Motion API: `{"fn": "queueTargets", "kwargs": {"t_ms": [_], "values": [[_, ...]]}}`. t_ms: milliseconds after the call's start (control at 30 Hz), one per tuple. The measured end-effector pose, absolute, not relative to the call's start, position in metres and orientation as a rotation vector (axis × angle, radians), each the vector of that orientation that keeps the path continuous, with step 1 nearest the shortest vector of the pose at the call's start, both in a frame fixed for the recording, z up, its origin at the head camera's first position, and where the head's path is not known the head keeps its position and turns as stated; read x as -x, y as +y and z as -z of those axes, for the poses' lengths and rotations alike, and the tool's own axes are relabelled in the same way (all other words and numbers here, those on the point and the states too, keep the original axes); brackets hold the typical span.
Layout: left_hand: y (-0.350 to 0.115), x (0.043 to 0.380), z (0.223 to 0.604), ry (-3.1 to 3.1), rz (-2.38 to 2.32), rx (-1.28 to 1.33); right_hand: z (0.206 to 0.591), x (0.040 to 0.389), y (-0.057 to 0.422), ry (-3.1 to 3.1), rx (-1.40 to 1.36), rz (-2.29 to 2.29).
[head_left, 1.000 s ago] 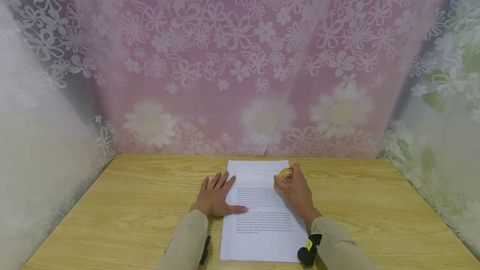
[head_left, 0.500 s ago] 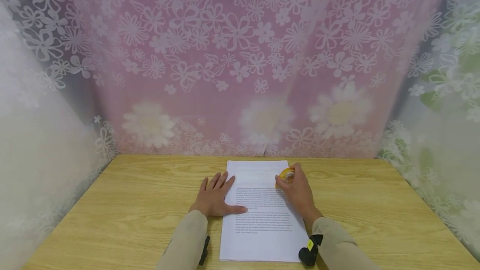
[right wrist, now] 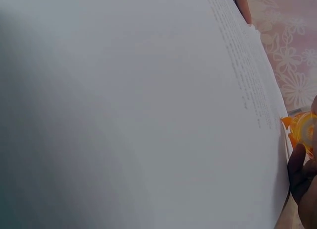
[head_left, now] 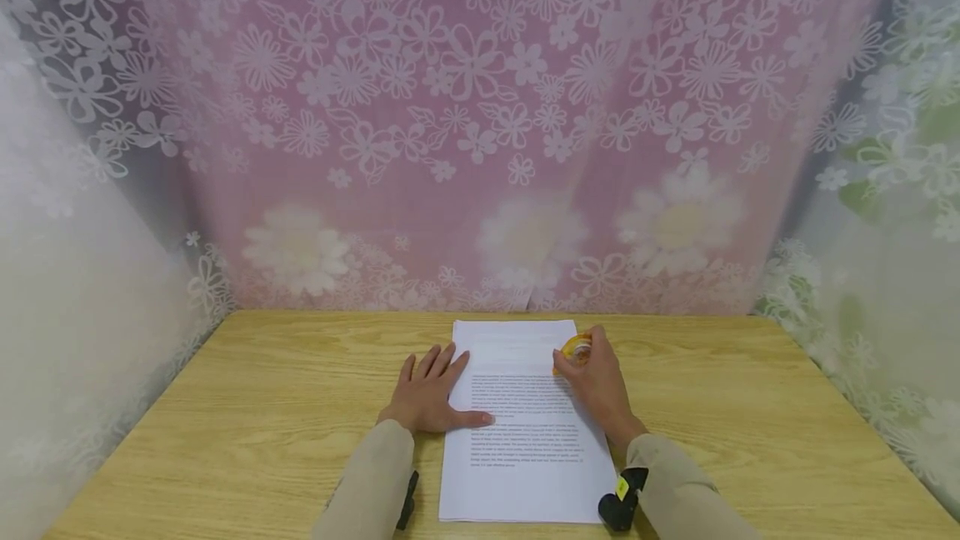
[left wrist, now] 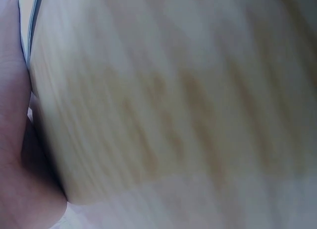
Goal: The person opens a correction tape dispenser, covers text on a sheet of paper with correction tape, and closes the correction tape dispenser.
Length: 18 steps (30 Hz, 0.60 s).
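A stack of printed paper (head_left: 525, 490) lies on the wooden table in the head view. My left hand (head_left: 427, 394) rests across its left edge with the fingers spread and the thumb on the top sheet. At the upper right of the page, my right hand (head_left: 600, 382) pinches an orange correction tape dispenser (head_left: 577, 348) between thumb and fingers. The dispenser's see-through orange body (right wrist: 300, 128) shows at the right edge of the right wrist view; its tip is hard to make out. The left wrist view catches only part of the left hand (left wrist: 15, 120) beside the stack's edge.
Bare wood-grain table (head_left: 262, 423) extends on both sides of the stack. A pink floral curtain (head_left: 420, 215) hangs behind the table's far edge, and pale floral curtains stand at left and right.
My right hand has shifted slightly to the right with the correction tape dispenser, near the page's right edge. The left hand stays in place on the paper.
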<state>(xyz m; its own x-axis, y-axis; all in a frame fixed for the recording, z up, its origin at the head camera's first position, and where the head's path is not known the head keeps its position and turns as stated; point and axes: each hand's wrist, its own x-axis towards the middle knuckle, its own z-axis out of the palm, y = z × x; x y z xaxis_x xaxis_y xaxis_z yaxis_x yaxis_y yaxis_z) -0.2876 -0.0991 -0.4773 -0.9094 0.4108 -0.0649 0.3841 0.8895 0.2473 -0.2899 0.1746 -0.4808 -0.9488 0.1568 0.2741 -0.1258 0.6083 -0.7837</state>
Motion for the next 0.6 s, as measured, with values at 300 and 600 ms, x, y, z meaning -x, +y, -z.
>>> {"fn": "queueTargets", "kwargs": {"t_ms": [300,600], "values": [[-0.1013,0.2834,0.4706,2.891,-0.339,-0.655,0.4820,0.2882,0.1747,-2.516,0.034,-1.288],[-0.1016,0.2858,0.4695,2.902,-0.291,-0.671,0.4835,0.2902,0.1758,-2.484,0.009,-1.277]]}}
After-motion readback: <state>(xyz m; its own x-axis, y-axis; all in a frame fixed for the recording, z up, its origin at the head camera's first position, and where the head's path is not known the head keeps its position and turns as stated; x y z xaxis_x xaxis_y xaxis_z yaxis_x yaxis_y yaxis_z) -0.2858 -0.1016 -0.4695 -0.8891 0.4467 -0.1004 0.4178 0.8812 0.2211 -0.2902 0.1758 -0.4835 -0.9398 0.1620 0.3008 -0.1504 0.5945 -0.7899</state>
